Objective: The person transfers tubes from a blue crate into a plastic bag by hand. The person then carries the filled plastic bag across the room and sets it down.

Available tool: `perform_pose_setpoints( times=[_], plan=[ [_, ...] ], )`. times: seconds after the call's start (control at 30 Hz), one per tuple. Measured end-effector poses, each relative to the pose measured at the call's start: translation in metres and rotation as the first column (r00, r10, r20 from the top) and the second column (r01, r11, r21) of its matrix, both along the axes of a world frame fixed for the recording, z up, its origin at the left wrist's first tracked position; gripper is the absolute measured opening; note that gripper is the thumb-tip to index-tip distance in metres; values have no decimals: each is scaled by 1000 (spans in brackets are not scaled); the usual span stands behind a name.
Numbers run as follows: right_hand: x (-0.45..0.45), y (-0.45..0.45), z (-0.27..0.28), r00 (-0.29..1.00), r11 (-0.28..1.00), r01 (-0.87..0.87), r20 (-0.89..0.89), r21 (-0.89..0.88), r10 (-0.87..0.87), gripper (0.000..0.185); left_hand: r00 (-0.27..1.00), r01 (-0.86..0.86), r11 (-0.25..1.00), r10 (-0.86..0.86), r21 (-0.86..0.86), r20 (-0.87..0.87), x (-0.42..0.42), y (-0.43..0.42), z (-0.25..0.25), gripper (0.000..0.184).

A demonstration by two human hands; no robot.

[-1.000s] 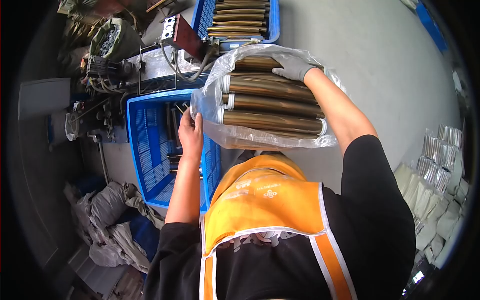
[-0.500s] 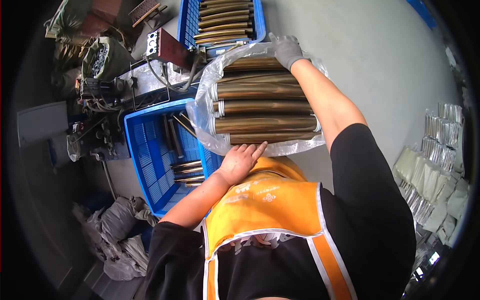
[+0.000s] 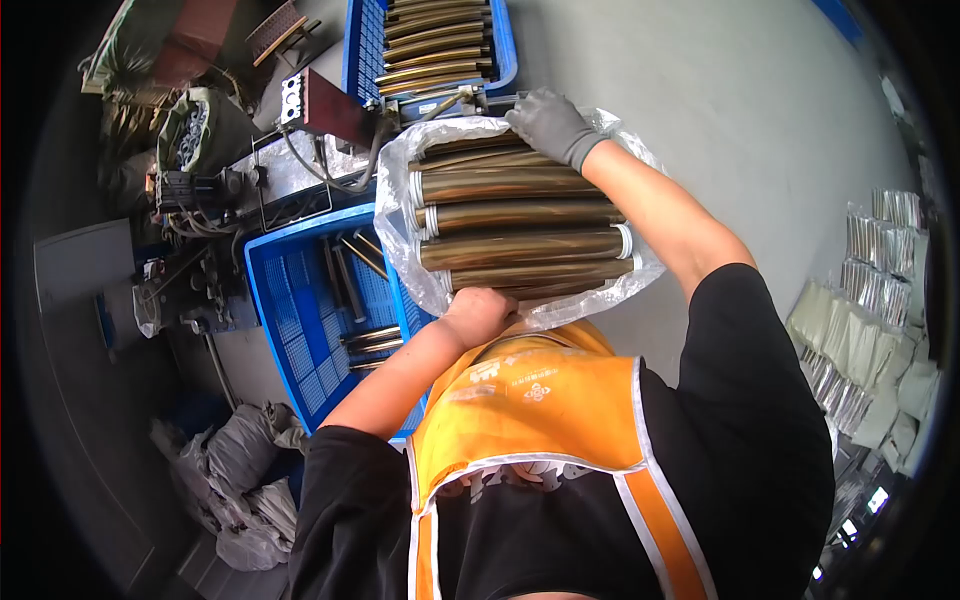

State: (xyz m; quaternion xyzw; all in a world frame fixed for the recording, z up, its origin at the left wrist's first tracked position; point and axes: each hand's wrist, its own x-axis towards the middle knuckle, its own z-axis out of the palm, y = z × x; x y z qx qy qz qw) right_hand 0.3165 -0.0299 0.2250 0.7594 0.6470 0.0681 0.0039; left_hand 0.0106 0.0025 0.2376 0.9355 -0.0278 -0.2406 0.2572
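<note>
A clear plastic bag (image 3: 392, 205) stands in front of me, its mouth spread around several bronze-coloured metal tubes (image 3: 520, 217) lying side by side. White ringed ends show on some of the tubes. My bare left hand (image 3: 483, 313) is curled closed on the bag's near edge, its fingertips mostly hidden. At the far edge, my right hand (image 3: 553, 128), in a grey glove, has its fingers bent over the bag's rim and pinches it beside the far tubes.
A blue crate (image 3: 268, 300) with a few tubes stands left of the bag. Another blue crate (image 3: 507, 55) full of similar tubes lies beyond. Machinery with a dark red box (image 3: 335, 105) and cables sits at upper left. Wrapped bundles (image 3: 850, 340) are stacked at right.
My right hand has shifted left and nearer along the bag's far rim, closing from spread fingers. My left hand has gone from lying flat at the near edge to curled. The bag sits slightly lower.
</note>
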Motion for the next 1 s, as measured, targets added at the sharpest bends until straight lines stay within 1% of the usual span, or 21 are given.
perform_pose_setpoints(
  times=[0.03, 0.07, 0.1, 0.17, 0.27, 0.37, 0.43, 0.47, 0.5, 0.57, 0.6, 0.63, 0.7, 0.73, 0.77, 0.8, 0.83, 0.87, 0.9, 0.97, 1.0],
  plan=[
    [-3, -4, 1, 1000, 1000, -14, 2, 3, 14, 17, 1000, 25, 999, -25, -43, 19, 4, 5, 5, 18],
    [-4, -7, -9, 998, 997, -52, -24, 53, 53, 15, 938, -135, 975, 183, -178, 294, 7, 14, 11, 9],
    [-7, -11, -8, 999, 998, -37, -29, 51, 39, 15, 915, -224, 975, 215, -14, 340, 19, 23, 23, 11],
    [-17, -16, -2, 987, 997, -73, -146, 9, 73, 9, 863, -257, 966, 240, -23, 444, 35, 38, 18, 13],
    [-19, -20, -8, 983, 998, -42, -178, 52, 51, 11, 852, -293, 956, 250, 22, 459, 52, 38, 11, 17],
    [-22, -27, 4, 971, 998, 2, -239, 61, 13, 13, 820, -303, 952, 282, -39, 498, 54, 40, 13, 19],
    [-18, -41, 27, 866, 990, 108, -497, 86, -51, 19, 834, -338, 940, 318, -38, 451, 46, 59, 19, 14],
    [-18, -54, 42, 890, 967, 190, -445, 171, -97, 25, 692, -433, 896, 403, -103, 598, 40, 72, 24, 11],
    [-17, -74, 57, 908, 929, 264, -391, 260, -148, 34, 581, -521, 839, 485, -160, 653, 29, 93, 16, 13],
    [-16, -126, 79, 838, 803, 516, -370, 298, -402, 54, 513, -686, 727, 454, 30, 728, -1, 125, 31, 39],
    [-17, -159, 76, 787, 726, 609, -353, 319, -506, 62, 467, -744, 667, 469, 46, 750, -16, 135, 33, 51],
    [-21, -192, 65, 721, 635, 693, -340, 342, -604, 71, 429, -801, 599, 571, 1, 700, -35, 144, 25, 58],
    [-44, -244, 34, 404, 366, 910, -612, 194, -680, 74, 188, -858, 303, 937, -415, 293, -59, 147, 5, 66],
    [-65, -252, 29, 129, 250, 968, -898, 22, -420, 75, 94, -793, 71, 996, -605, -6, -66, 141, -4, 69],
    [-79, -258, 25, -172, 204, 962, -983, -182, -64, 75, 50, -689, -199, 946, -697, -319, -65, 134, -9, 72],
    [-86, -258, 17, -165, 191, 966, -984, -174, -62, 75, 194, -656, -268, 844, -705, -501, -59, 131, -5, 71],
    [-94, -253, 10, -204, 295, 939, -977, -180, 54, 74, 142, -686, -330, 813, -648, -565, -55, 128, -13, 67],
    [-100, -249, 2, -249, 396, 903, -955, -168, 163, 73, 162, -681, -288, 837, -673, -522, -49, 126, -21, 64],
    [-101, -246, -8, -235, 383, 910, -958, -157, 166, 73, 181, -673, -245, 860, -697, -478, -41, 121, -24, 61],
    [-92, -237, -30, -211, 252, 955, -953, -154, 219, 61, 66, -660, -294, 894, -691, -443, -40, 138, -65, 56],
    [-88, -234, -36, -178, 235, 964, -958, -124, 225, 61, 85, -638, -275, 903, -719, -421, -36, 143, -60, 49]
  ],
)
